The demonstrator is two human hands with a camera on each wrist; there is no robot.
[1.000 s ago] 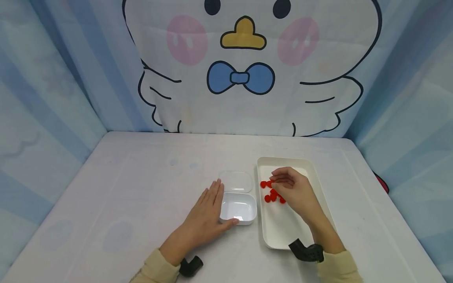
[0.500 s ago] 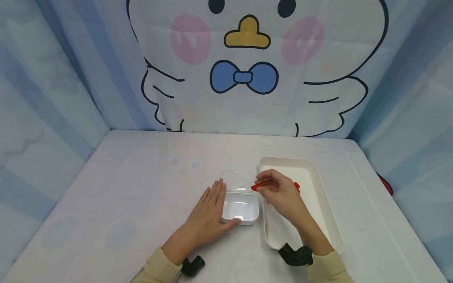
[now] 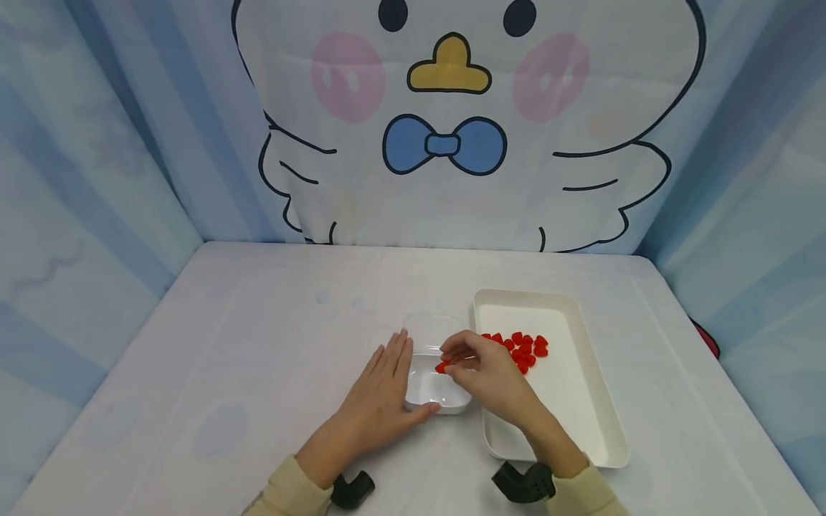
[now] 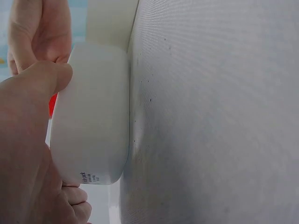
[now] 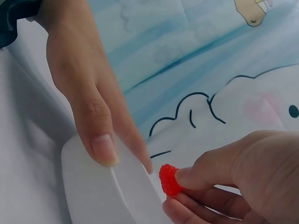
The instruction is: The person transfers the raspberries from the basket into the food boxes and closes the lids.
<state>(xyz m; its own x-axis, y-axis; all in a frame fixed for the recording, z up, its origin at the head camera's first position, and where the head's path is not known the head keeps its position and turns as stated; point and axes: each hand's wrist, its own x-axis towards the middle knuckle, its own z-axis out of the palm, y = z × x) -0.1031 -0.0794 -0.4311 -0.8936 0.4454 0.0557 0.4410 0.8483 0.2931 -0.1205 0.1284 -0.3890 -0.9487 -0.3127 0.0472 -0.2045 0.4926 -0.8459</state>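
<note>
A small white plastic box [image 3: 432, 390] lies on the table in front of me, its clear lid [image 3: 426, 330] spread out behind it. My left hand [image 3: 371, 401] rests against the box, straight fingers along its left side and thumb on the front rim [image 4: 65, 77]. Over the box, my right hand [image 3: 493, 380] pinches one red raspberry [image 5: 169, 180] between thumb and fingertips; it looks like a toy or gummy one. Several more red raspberries [image 3: 521, 351] lie in the white tray [image 3: 568, 416] at the right, some hidden behind the right hand.
The tray stands just right of the box. A white cloth [image 3: 193, 358] covers the table. Blue curtains [image 3: 84, 179] close in both sides, and a cartoon-printed cloth [image 3: 445, 208] hangs at the back. Each wrist wears a black camera mount [image 3: 525, 481].
My right hand has carried a raspberry leftward out of the tray, past its left rim and over the box. The left hand has stayed at the box.
</note>
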